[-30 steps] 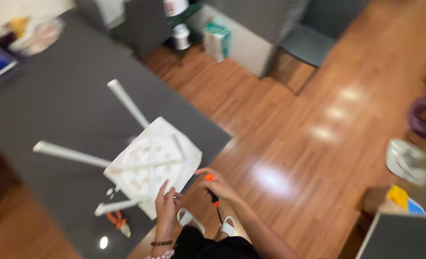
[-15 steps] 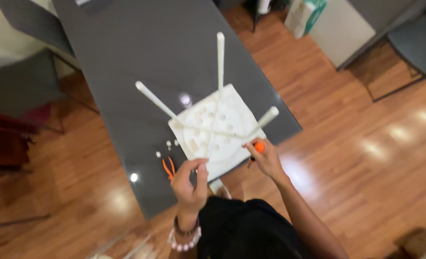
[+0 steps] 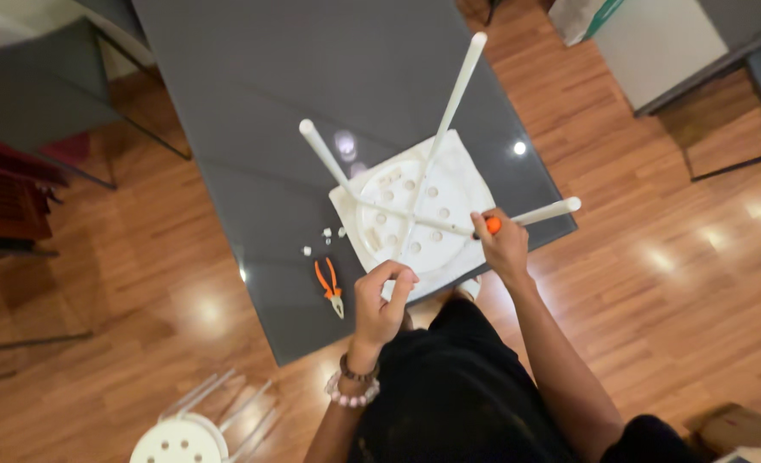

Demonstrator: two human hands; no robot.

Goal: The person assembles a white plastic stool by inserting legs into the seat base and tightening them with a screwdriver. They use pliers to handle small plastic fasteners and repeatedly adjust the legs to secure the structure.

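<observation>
Nearest to me, the person's left hand [image 3: 383, 296] is curling its fingers in a loose pinch at the near corner of the upturned white stool [image 3: 415, 214]; whether it holds a small part I cannot tell. The right hand [image 3: 506, 247] is gripping an orange-handled screwdriver [image 3: 489, 226] against a leg joint, so the leg-fastening step seems to be under way, and the next move likely calls for steady pressure on the tool. Orange pliers [image 3: 330, 284] and small white bits [image 3: 324, 240] are lying beside the stool on the grey table [image 3: 252, 103].
</observation>
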